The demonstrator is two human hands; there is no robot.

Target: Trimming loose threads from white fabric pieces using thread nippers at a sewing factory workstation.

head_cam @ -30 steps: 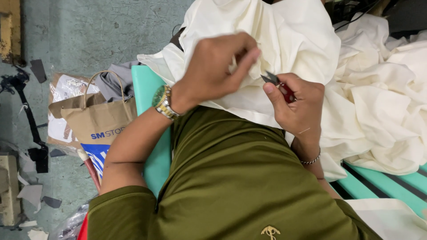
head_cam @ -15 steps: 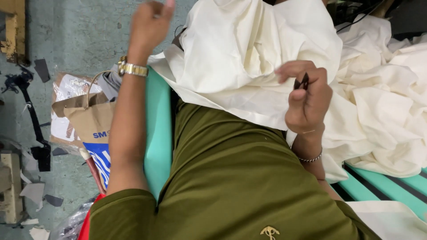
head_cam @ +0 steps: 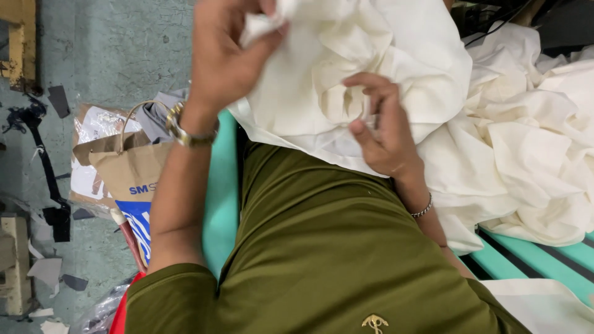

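A cream cloth is seen heaped across the upper middle of the view, draped over the lap and spilling toward 3 o'clock onto a turquoise desk. The left hand, at about 11 o'clock, is closed on a bunched fold of the cloth, which is pinched between thumb and fingers near the top edge. A gold watch is worn on the left wrist. The right hand, just right of centre, is held against the cloth with its fingers curled; a small fold or some thin item may be nipped between thumb and forefinger, but motion blur keeps this from being told. A chain bracelet is worn on the right wrist. Below both hands, from 5 to 7 o'clock, an olive shirt fills the lower frame, a small gold emblem being stitched near its bottom edge. At 9 o'clock, beside the left forearm, a brown paper bag is stood on the grey floor, with grey fabric showing in its mouth. Dark scraps and pale offcuts are scattered over the floor toward the left edge. More cream cloth is piled at 2 to 3 o'clock, well apart from the hands.
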